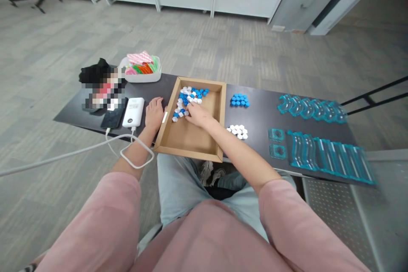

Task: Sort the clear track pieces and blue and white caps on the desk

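A shallow cardboard box [191, 142] lies on the dark table in front of me. Blue and white faceted pieces [184, 98] are scattered in its far left part. My right hand [198, 115] reaches into the box with its fingers bent together at the near edge of these pieces; what is between the fingertips is hidden. Flat on the table, my left hand [154, 112] rests against the outside of the box's left wall, its fingers stretched out. Right of the box, blue pieces [240, 100] sit grouped in rows, and white pieces [237, 131] form a nearer group.
Clear teal curved parts [310, 108], long teal tracks [331, 157] and two square teal parts [276, 151] lie on the right of the table [258, 114]. On the left are a white power bank [133, 112], a phone [113, 114], cables and a white basket [143, 77].
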Available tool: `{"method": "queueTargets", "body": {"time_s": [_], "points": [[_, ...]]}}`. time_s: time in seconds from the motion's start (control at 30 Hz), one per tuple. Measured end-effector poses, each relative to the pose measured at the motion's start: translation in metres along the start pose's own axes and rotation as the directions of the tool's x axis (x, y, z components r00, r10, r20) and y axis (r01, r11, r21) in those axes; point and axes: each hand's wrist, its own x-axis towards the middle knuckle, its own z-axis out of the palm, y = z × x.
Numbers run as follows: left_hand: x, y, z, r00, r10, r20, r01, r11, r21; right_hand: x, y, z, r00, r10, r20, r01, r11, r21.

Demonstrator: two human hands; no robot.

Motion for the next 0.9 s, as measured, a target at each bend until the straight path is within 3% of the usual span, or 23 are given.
{"method": "queueTargets", "body": {"time_s": [0.13,0.2,0.3,0.43,0.53,0.63,0.73,0.9], "points": [[-0.002,0.002,0.0,1.0,0.008,-0.022,-0.008,1.0,0.008,-0.008,0.009,-0.004,0.998,-0.007,-0.064,0.014,0.993,0.113],[-0.003,0.002,0.0,1.0,0.005,-0.023,-0.004,1.0,0.005,-0.032,0.02,-0.013,0.989,0.008,-0.151,0.035,0.959,0.281],[-0.002,0.002,0.0,1.0,0.001,0.003,-0.001,1.0,-0.001,-0.085,0.045,-0.029,0.952,0.093,-0.291,0.081,0.841,0.535],[-0.002,0.002,0.0,1.0,-0.017,0.006,0.017,1.0,0.0,-0.173,0.087,-0.037,0.859,0.318,-0.401,0.056,0.721,0.691],[-0.002,0.0,-0.001,1.0,-0.006,0.008,0.006,1.0,-0.002,-0.233,0.111,-0.022,0.768,0.486,-0.416,-0.025,0.673,0.739],[-0.001,-0.002,-0.001,1.0,0.003,0.022,-0.003,1.0,-0.014,-0.274,0.12,0.001,0.705,0.589,-0.395,-0.066,0.609,0.791],[0.0,-0.003,-0.001,1.0,-0.016,0.025,0.016,1.0,-0.026,-0.292,0.117,0.02,0.679,0.645,-0.351,-0.087,0.545,0.834],[0.0,-0.002,-0.002,0.999,-0.023,0.029,0.024,0.999,-0.027,-0.286,0.106,0.028,0.705,0.642,-0.301,-0.105,0.515,0.851]]}}
